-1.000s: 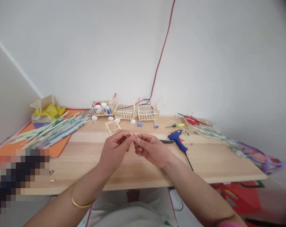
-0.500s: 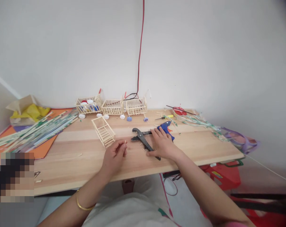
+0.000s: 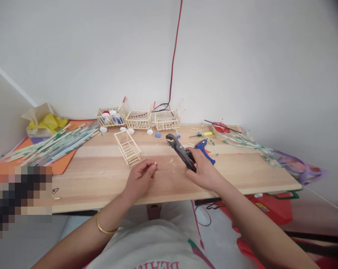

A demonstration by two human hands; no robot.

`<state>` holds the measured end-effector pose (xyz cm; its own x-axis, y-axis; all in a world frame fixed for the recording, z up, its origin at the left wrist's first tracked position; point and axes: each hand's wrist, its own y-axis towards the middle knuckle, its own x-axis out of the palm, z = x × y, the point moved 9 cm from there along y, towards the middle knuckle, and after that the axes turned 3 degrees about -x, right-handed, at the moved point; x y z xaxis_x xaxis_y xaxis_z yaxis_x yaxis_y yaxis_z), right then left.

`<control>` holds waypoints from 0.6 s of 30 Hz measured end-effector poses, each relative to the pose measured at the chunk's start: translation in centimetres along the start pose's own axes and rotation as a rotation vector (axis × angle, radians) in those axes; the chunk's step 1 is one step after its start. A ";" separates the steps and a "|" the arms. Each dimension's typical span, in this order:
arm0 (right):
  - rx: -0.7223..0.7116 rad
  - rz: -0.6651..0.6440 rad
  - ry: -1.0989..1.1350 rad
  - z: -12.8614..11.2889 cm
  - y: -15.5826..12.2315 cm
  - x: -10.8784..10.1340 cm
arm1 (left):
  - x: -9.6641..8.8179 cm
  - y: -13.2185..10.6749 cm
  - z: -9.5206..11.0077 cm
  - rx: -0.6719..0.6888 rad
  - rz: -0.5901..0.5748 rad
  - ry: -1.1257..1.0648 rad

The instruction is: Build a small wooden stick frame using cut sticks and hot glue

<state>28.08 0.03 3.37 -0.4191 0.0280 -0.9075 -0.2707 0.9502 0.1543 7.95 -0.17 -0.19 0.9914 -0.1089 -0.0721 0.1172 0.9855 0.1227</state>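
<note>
My right hand [image 3: 204, 170] is wrapped round the handles of black pliers [image 3: 181, 151], whose jaws point up and to the left above the table. Between the fingertips of my left hand [image 3: 141, 177] is a short wooden stick [image 3: 155, 163], only its end showing. Just beyond that hand a small frame of thin sticks [image 3: 128, 147] lies on the table. A blue glue gun [image 3: 203, 147] rests behind my right hand. Short cut stick pieces [image 3: 170, 161] are scattered between my hands.
Three small stick carts [image 3: 139, 119] with bottle-cap wheels line the wall. Long wrapped sticks [image 3: 59, 144] lie on orange card at the left. A yellow-handled screwdriver [image 3: 206, 133] and a red bowl [image 3: 221, 128] are at the back right. A red cable [image 3: 173, 63] hangs down the wall.
My right hand has closed round the pliers and lifted them off the table, bringing the handles together. My left hand still pinches the short stick. The view has shifted slightly.
</note>
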 end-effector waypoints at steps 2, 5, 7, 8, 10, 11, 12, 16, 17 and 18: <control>-0.090 -0.013 0.055 -1.6 -1.2 -0.8 | 0.6 0.0 0.5 0.014 -0.036 -0.071; -0.147 -0.056 0.070 -3.3 -2.6 -1.3 | 1.5 -0.2 1.5 0.054 -0.099 -0.121; -0.152 -0.065 0.050 -3.8 -3.1 -1.4 | 2.0 -0.3 2.1 0.076 -0.131 -0.103; -0.157 -0.062 0.040 -4.0 -3.2 -1.4 | 2.1 -0.4 2.4 0.082 -0.143 -0.091; -0.174 -0.055 0.021 -4.3 -3.3 -1.5 | 2.2 -0.6 3.0 0.087 -0.158 -0.081; -0.179 -0.051 0.011 -4.4 -3.4 -1.6 | 2.2 -0.7 3.2 0.089 -0.159 -0.078; -0.180 -0.048 0.000 -4.5 -3.4 -1.7 | 2.2 -0.8 3.4 0.092 -0.158 -0.071; -0.183 -0.044 -0.031 -4.6 -3.5 -1.9 | 1.8 -0.9 3.6 0.090 -0.154 -0.007; -0.185 -0.045 -0.035 -4.6 -3.6 -1.9 | 1.8 -1.0 3.6 0.088 -0.155 0.013; -0.187 -0.045 -0.039 -4.6 -3.6 -2.0 | 1.7 -0.9 3.6 0.089 -0.157 0.033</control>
<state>25.87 -4.91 6.43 -0.3705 0.0024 -0.9288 -0.4464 0.8765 0.1803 9.73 -1.77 3.17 0.9583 -0.2545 -0.1296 0.2763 0.9413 0.1942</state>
